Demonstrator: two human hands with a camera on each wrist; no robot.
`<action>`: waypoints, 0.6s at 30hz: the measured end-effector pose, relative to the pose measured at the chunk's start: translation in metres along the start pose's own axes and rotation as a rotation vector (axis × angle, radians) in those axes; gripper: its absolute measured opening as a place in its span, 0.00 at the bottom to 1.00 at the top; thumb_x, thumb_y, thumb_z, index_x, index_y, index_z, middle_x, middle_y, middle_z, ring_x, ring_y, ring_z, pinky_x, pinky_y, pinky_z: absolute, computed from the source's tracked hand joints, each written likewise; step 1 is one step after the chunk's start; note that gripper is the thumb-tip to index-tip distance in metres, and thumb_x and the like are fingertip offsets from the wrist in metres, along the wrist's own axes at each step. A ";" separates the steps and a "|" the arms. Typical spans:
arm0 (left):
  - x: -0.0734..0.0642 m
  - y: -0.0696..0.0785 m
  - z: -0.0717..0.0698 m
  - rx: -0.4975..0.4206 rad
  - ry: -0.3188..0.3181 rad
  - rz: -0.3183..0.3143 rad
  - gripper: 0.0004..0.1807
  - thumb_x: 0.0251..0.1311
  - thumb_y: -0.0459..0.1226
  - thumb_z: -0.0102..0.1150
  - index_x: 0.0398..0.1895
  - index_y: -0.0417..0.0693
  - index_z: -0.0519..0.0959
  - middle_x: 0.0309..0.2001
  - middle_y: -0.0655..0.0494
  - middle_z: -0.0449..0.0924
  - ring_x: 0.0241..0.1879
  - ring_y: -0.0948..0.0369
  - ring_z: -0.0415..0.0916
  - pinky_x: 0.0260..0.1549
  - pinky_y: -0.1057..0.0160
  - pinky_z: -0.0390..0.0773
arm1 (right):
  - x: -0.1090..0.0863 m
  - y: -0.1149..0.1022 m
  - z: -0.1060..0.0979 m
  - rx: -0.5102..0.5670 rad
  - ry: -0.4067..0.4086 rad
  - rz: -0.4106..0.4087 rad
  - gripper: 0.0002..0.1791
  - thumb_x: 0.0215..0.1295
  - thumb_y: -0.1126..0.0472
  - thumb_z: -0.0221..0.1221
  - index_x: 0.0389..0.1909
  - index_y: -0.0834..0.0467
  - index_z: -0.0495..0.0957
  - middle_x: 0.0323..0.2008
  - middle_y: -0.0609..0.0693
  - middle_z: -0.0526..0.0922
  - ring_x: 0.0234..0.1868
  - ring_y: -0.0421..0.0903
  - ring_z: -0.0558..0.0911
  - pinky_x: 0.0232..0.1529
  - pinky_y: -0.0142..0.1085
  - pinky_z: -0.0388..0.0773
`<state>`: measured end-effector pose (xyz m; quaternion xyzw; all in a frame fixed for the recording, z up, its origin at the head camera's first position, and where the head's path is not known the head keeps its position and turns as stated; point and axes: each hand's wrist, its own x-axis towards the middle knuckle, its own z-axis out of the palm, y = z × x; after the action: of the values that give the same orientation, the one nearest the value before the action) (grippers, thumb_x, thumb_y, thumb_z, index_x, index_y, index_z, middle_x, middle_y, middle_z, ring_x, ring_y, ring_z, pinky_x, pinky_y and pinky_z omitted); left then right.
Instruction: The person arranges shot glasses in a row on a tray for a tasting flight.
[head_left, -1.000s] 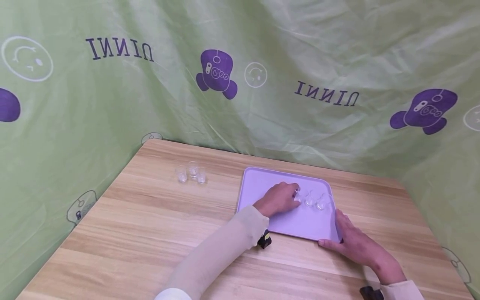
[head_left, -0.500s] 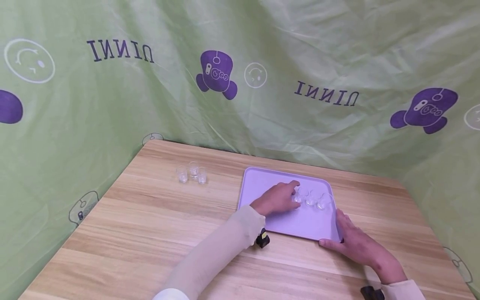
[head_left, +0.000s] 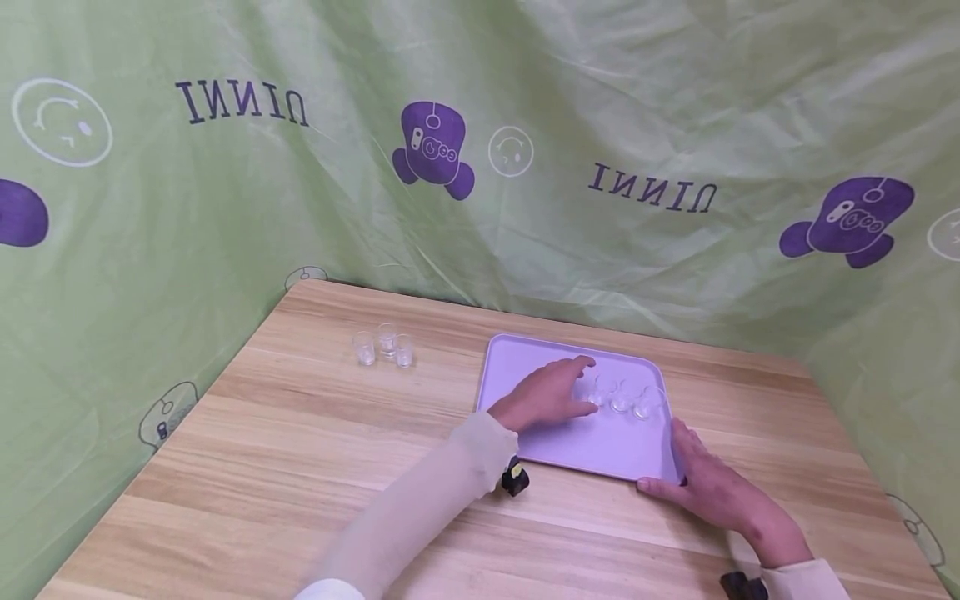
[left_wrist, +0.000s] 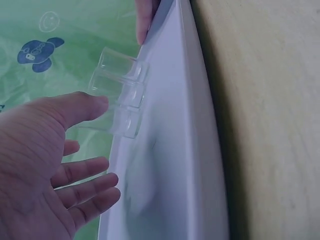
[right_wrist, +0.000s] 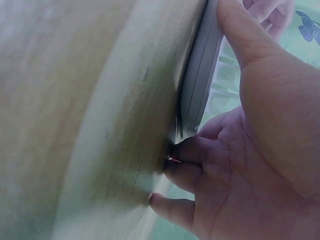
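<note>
Three small clear glasses stand in a row on the right half of a purple tray (head_left: pixel 600 450). My left hand (head_left: pixel 546 393) is spread beside the leftmost glass (head_left: pixel 596 400), thumb and fingers apart and holding nothing. In the left wrist view, the thumb overlaps the nearest glass (left_wrist: pixel 127 122), and a gap shows below it before the other fingers. At the tray's front right corner rests my right hand (head_left: pixel 708 483). Its thumb lies along the front edge, while its fingers extend along the right side; in the right wrist view, their tips reach down to the tabletop (right_wrist: pixel 115 150).
Three more small clear glasses (head_left: pixel 387 340) stand close together on the wooden table (head_left: pixel 300 450), left of the tray. A green curtain (head_left: pixel 337 183) with purple prints hangs behind the table and at both sides.
My left hand has drawn back to the left from the leftmost glass, its fingers spreading away from it. The glass stays on the tray. My right hand has not visibly moved.
</note>
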<state>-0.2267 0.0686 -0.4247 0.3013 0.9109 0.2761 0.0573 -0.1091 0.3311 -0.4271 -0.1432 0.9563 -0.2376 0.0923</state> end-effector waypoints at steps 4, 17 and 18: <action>-0.006 -0.001 -0.007 -0.022 0.020 0.002 0.38 0.64 0.51 0.69 0.74 0.53 0.68 0.62 0.54 0.79 0.60 0.59 0.76 0.57 0.62 0.75 | 0.000 0.001 0.000 -0.006 0.003 -0.006 0.66 0.65 0.38 0.67 0.77 0.76 0.36 0.74 0.82 0.44 0.71 0.82 0.49 0.66 0.73 0.52; -0.036 -0.014 -0.032 -0.059 0.076 0.090 0.35 0.65 0.49 0.68 0.71 0.48 0.70 0.61 0.50 0.79 0.59 0.58 0.76 0.57 0.63 0.75 | -0.001 0.002 0.000 0.005 -0.009 0.013 0.67 0.64 0.38 0.68 0.77 0.76 0.35 0.74 0.82 0.44 0.72 0.82 0.48 0.66 0.73 0.52; -0.038 -0.015 -0.034 -0.066 0.084 0.096 0.34 0.65 0.49 0.68 0.71 0.48 0.71 0.61 0.50 0.79 0.59 0.58 0.76 0.57 0.63 0.74 | 0.000 0.003 0.000 0.005 -0.008 0.010 0.67 0.64 0.38 0.68 0.77 0.76 0.35 0.74 0.82 0.44 0.72 0.82 0.48 0.66 0.73 0.52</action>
<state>-0.2128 0.0207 -0.4070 0.3306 0.8874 0.3209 0.0156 -0.1092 0.3332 -0.4286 -0.1389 0.9561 -0.2389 0.0979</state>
